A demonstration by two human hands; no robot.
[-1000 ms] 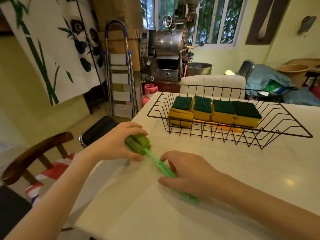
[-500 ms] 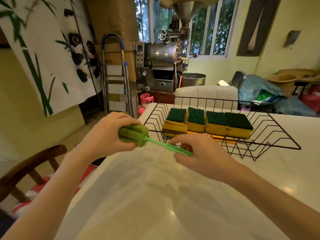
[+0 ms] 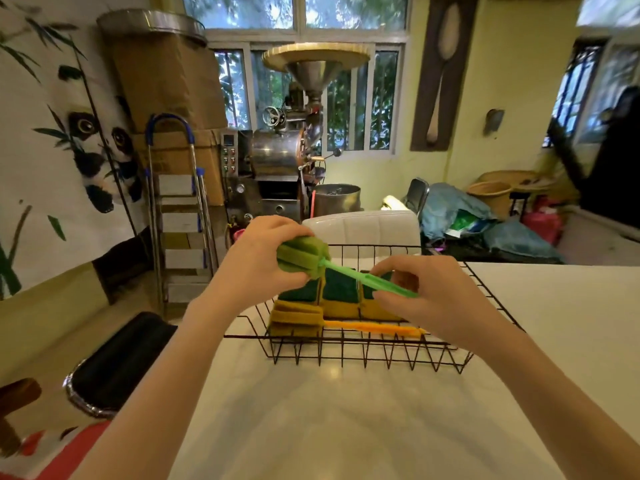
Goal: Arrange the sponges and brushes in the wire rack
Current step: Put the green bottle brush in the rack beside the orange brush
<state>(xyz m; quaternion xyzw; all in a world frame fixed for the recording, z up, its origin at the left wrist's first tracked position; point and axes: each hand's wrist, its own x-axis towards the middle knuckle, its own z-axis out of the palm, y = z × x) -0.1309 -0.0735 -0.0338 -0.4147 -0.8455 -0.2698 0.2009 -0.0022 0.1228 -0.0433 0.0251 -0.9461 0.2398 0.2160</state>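
I hold a green sponge brush (image 3: 349,273) level in the air over the black wire rack (image 3: 367,355). My left hand (image 3: 258,263) grips its spongy green head, and my right hand (image 3: 429,296) pinches the thin green handle. Inside the rack stand several yellow sponges with dark green tops (image 3: 337,296), partly hidden behind my hands. In front of them lies an orange-handled brush with a yellow sponge head (image 3: 298,318), along the rack's near side.
The rack sits on a white table (image 3: 346,417) near its far left edge. A white chair back (image 3: 363,226) stands behind the rack. A black stool (image 3: 114,362) and a stepladder (image 3: 180,209) are left of the table.
Both hands lifted the green brush off the table and carried it forward and up, from in front of the rack to above it. My view has moved closer to the rack.
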